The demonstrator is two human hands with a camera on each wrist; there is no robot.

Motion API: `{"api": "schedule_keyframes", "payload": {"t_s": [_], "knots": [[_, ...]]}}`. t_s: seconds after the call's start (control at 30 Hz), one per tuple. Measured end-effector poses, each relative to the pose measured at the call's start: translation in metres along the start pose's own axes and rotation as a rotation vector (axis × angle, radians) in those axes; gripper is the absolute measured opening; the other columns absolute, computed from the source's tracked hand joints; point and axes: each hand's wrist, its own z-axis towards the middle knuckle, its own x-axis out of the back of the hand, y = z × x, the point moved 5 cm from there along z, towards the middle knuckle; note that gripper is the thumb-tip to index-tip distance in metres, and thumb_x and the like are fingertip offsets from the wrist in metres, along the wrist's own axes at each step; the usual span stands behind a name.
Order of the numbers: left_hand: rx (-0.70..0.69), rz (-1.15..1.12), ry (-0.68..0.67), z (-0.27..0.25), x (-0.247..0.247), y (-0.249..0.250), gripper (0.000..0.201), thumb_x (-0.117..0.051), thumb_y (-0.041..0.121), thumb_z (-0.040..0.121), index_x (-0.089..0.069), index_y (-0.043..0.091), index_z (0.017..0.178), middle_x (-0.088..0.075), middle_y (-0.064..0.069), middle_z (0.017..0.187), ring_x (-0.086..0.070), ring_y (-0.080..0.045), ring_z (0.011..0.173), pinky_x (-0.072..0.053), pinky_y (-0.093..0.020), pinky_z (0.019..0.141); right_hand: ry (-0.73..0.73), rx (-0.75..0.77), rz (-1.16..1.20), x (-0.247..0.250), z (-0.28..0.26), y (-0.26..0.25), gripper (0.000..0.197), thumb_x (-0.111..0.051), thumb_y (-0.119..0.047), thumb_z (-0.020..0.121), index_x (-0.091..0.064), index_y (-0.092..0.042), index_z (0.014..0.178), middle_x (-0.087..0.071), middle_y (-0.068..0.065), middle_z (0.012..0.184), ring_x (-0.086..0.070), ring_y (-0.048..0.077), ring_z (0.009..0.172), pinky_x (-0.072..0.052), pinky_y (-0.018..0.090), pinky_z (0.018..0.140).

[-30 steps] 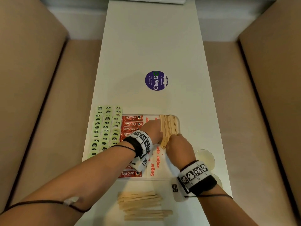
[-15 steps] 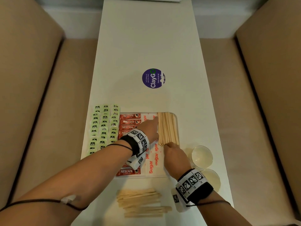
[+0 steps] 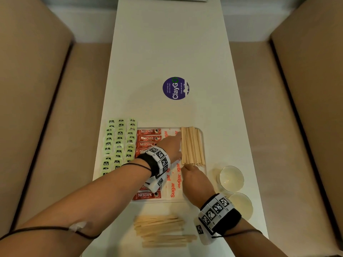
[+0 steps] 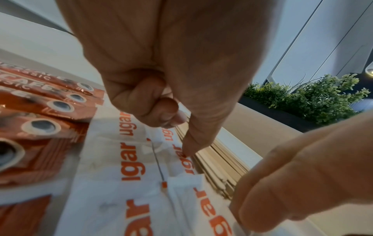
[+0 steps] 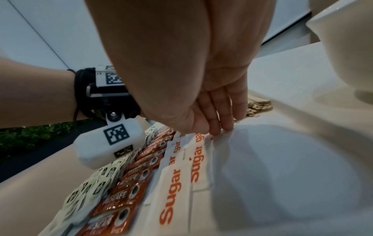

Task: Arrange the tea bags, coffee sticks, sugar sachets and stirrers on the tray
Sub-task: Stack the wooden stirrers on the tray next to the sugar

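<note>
Left hand (image 3: 171,145), forefinger out and others curled, and flat-fingered right hand (image 3: 195,179) square the stirrers (image 3: 193,145); neither holds anything. Light, stiff, slippery sticks: press their edges.

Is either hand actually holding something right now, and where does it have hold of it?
Nothing is held. The left hand only touches the stirrers along their left edge with a straight forefinger; the right hand's straight fingers rest at the stack's near end.
</note>
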Motion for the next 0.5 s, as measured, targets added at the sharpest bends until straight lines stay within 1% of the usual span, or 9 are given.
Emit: {"api": "schedule_keyframes", "payload": {"t_s": [0.13,0.23,0.3,0.4,0.43,0.5], "knots": [[0.02,-0.006,-0.009,0.001,-0.002,-0.001,0.052,-0.067,0.02,0.087,-0.039,0.014,0.13,-0.056,0.002,0.078,-0.057,-0.015,0.062,-0.04,-0.026,0.048,0.004,0.015,-0.021,-0.001,0.002,0.003,0.015,-0.061,-0.005,0.091,-0.067,-0.008,0.105,-0.065,0.008,0.106,-0.061,0.026,0.095,-0.055,0.036,0.084],[0.014,-0.023,-0.021,0.002,-0.002,0.0,0.051,-0.067,0.019,0.087,-0.04,0.012,0.13,-0.056,0.001,0.079,-0.058,-0.017,0.065,-0.043,-0.029,0.051,-0.006,0.013,-0.04,0.0,0.007,0.005,0.015,-0.059,-0.006,0.092,-0.067,-0.01,0.105,-0.064,0.006,0.106,-0.06,0.026,0.097,-0.053,0.036,0.085],[0.005,-0.04,-0.028,0.002,-0.003,0.001,0.052,-0.067,0.021,0.087,-0.039,0.011,0.131,-0.058,0.001,0.082,-0.059,-0.017,0.067,-0.048,-0.03,0.054,-0.015,-0.023,-0.049,0.004,0.005,0.007,0.017,-0.056,-0.007,0.094,-0.067,-0.01,0.107,-0.064,0.007,0.11,-0.059,0.026,0.099,-0.053,0.034,0.086],[-0.026,-0.072,-0.034,0.002,-0.003,0.002,0.059,-0.068,0.032,0.088,-0.038,0.011,0.134,-0.063,0.001,0.088,-0.063,-0.018,0.072,-0.058,-0.038,0.065,-0.052,-0.138,-0.096,0.008,-0.006,0.017,0.022,-0.05,-0.009,0.097,-0.065,-0.008,0.114,-0.061,0.009,0.115,-0.059,0.026,0.103,-0.053,0.035,0.09],[-0.03,-0.078,-0.035,0.002,-0.004,0.002,0.06,-0.068,0.035,0.088,-0.038,0.011,0.135,-0.064,0.001,0.089,-0.064,-0.017,0.072,-0.059,-0.039,0.067,-0.059,-0.172,-0.115,0.01,-0.01,0.02,0.023,-0.049,-0.008,0.096,-0.063,-0.008,0.115,-0.06,0.01,0.116,-0.059,0.026,0.104,-0.053,0.035,0.091],[-0.034,-0.081,-0.035,0.002,-0.004,0.002,0.061,-0.068,0.037,0.089,-0.038,0.012,0.136,-0.064,0.001,0.089,-0.064,-0.017,0.072,-0.058,-0.038,0.066,-0.058,-0.191,-0.133,0.012,-0.012,0.023,0.024,-0.05,-0.008,0.095,-0.062,-0.007,0.116,-0.059,0.01,0.117,-0.06,0.025,0.104,-0.052,0.034,0.091]]}}
